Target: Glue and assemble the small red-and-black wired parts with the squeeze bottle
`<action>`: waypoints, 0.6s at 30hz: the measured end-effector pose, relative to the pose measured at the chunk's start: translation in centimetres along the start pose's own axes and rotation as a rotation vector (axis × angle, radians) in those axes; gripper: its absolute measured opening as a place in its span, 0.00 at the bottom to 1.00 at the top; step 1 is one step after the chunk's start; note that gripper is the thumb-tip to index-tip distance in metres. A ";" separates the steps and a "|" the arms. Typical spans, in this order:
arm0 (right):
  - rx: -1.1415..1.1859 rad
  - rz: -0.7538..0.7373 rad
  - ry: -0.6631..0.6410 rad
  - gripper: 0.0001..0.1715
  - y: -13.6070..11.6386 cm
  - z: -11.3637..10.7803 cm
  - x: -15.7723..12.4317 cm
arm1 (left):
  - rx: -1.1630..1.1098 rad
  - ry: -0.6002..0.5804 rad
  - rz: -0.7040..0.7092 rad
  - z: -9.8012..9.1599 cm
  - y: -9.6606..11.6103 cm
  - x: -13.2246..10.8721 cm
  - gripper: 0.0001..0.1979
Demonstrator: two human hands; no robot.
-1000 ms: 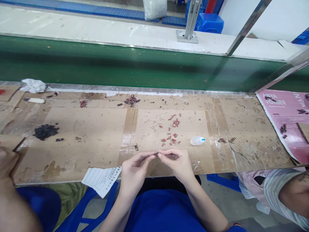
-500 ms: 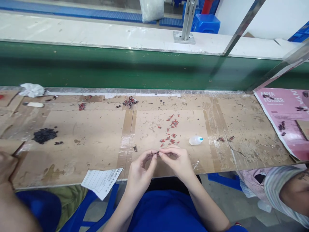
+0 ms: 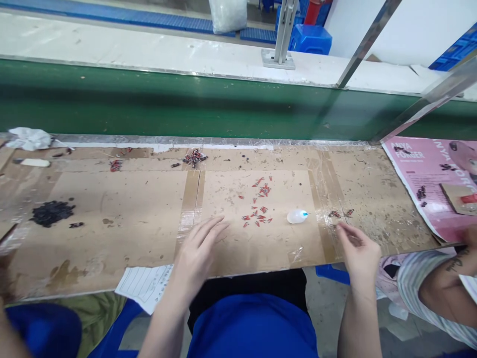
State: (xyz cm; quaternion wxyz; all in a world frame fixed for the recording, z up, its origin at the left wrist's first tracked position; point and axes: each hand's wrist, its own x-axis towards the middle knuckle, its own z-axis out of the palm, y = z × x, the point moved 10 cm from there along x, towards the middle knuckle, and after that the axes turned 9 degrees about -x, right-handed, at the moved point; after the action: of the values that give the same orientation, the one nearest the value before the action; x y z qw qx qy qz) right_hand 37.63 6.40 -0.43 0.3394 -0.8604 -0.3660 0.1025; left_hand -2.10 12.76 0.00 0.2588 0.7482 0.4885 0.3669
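Note:
My left hand (image 3: 197, 251) is over the cardboard near the front edge, fingers stretched out; I see nothing held in it. Farther right, my right hand (image 3: 359, 251) has thumb and forefinger pinched together, just in front of a small cluster of dark and red parts (image 3: 335, 214). Whatever may be between those fingertips is too small to make out. Scattered red parts (image 3: 261, 217) lie between my hands. A small white bottle (image 3: 297, 216) with a blue tip lies to their right.
A black pile (image 3: 52, 214) lies at the left, a lined paper (image 3: 143, 286) at the front edge. Behind the cardboard (image 3: 160, 194) runs a green strip (image 3: 186, 107). A pink poster (image 3: 417, 174) lies at the right, near another person's tattooed arm (image 3: 449, 278).
My hands have come apart. The right one has moved far right to the small cluster, still pinched; the left has moved left and its fingers have opened. The view has shifted slightly.

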 end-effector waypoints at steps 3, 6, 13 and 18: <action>-0.180 -0.170 0.216 0.29 -0.5 -1.9 1.2 | 0.208 -0.232 0.111 -0.8 -3.1 -0.2 0.26; -0.232 -0.398 0.204 0.32 -3.7 0.1 -0.2 | 0.258 -0.403 0.154 -0.8 -5.3 -0.8 0.28; -0.008 -0.527 -0.166 0.29 -8.4 8.4 -3.6 | 0.156 -0.318 0.094 0.1 -5.9 -0.6 0.25; 0.171 -0.410 -0.277 0.22 -8.3 10.1 -3.7 | 0.062 -0.183 0.012 0.9 -4.9 0.3 0.21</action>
State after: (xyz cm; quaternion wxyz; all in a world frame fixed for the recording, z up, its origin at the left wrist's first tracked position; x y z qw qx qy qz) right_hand 26.01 13.15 -2.77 0.3715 -0.7142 -0.5656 0.1789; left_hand -3.96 14.95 -4.11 0.2769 0.7890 0.4694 0.2836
